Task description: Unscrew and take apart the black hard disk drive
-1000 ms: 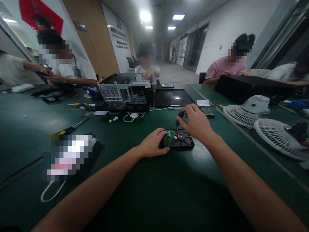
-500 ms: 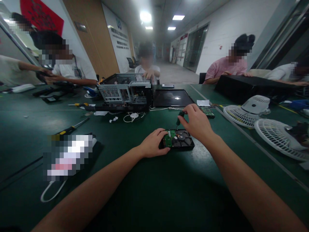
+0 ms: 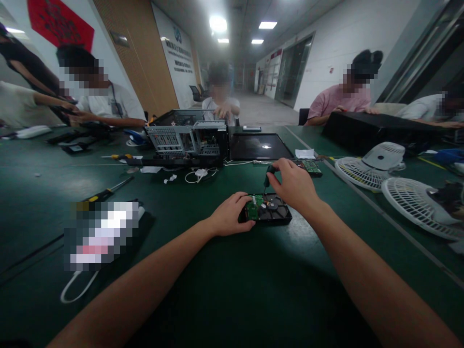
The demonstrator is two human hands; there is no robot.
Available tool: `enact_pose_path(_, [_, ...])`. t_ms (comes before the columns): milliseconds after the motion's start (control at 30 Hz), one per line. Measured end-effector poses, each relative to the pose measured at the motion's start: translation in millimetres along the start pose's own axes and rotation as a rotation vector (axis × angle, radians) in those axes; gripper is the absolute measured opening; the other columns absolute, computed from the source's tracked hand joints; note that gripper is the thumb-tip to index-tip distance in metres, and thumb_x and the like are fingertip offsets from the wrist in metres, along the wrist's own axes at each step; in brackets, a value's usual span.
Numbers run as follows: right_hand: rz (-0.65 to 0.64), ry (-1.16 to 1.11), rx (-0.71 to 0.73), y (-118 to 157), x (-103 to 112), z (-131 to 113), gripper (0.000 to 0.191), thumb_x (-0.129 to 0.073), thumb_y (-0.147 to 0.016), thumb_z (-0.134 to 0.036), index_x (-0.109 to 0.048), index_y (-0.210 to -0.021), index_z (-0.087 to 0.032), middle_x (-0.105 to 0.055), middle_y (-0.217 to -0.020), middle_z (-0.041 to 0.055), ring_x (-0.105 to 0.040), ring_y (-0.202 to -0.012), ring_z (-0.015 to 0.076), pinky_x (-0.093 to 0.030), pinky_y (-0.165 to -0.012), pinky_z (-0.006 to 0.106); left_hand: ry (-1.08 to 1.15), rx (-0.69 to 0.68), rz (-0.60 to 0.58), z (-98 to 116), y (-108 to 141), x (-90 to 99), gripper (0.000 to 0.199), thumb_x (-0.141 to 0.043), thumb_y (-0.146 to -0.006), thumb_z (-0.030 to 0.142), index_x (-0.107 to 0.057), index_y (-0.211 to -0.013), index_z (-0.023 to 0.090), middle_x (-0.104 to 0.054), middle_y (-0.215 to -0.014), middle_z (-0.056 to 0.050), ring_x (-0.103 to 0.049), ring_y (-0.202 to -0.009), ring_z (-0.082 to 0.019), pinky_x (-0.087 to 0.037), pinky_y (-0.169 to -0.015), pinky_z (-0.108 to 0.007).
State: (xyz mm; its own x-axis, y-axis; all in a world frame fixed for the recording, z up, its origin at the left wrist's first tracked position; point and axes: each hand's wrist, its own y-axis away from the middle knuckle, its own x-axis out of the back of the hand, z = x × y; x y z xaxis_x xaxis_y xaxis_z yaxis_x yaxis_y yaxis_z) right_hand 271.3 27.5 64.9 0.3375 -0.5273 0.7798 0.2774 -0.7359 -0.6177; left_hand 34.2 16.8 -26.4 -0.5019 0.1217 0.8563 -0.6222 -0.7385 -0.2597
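A black hard drive [image 3: 281, 212] lies flat on the green table, its green circuit board facing up. My left hand [image 3: 232, 215] grips the drive's left end, thumb along the near side and fingers over the far side. In my right hand [image 3: 294, 182] is a small screwdriver [image 3: 268, 177] with a dark green handle, held upright between thumb and fingers. Its thin shaft points down at the far edge of the circuit board; whether the tip sits in a screw is too small to make out.
An opened computer case [image 3: 186, 142] stands beyond the drive, beside a flat black panel [image 3: 257, 146]. Another circuit-board part [image 3: 311, 168] lies behind my right hand. White fan parts [image 3: 366, 169] are at right. A yellow-black screwdriver [image 3: 105, 193] and a blurred-out object [image 3: 105, 237] lie left. Several people sit around.
My right hand and the screwdriver have shifted very slightly down and left. My left hand and the hard drive stay in place. At far left, a standing person has moved.
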Motion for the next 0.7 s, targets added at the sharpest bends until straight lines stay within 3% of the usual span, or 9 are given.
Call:
enact_pose_path(333, [0.017, 0.095, 0.0, 1.2, 1.3, -1.4, 0.018, -0.056, -0.098, -0.038, -0.058, -0.101, -0.021, -0.071, -0.102, 0.0099, -0.063, -0.078, 0.0229, -0.033, -0.063, 0.032, -0.005, -0.017, 0.013, -0.8, -0.1, -1.8, 0.074, -0.074, -0.081, 0.054, -0.049, -0.143, 0.021, -0.047, -0.148, -0.014, -0.051, -0.134, -0.033, -0.046, -0.115, -0.048])
enact_pose_path(700, [-0.003, 0.075, 0.033, 0.1, 6.9, -2.1, 0.014, -0.058, -0.093, -0.028, -0.057, -0.104, -0.02, -0.067, -0.108, 0.0119, -0.061, -0.085, 0.0242, -0.038, -0.067, 0.034, 0.014, -0.004, 0.005, -0.2, 0.3, -0.4, 0.074, -0.074, -0.081, 0.054, -0.05, -0.143, 0.022, -0.047, -0.149, -0.014, -0.051, -0.135, -0.035, -0.047, -0.113, -0.05])
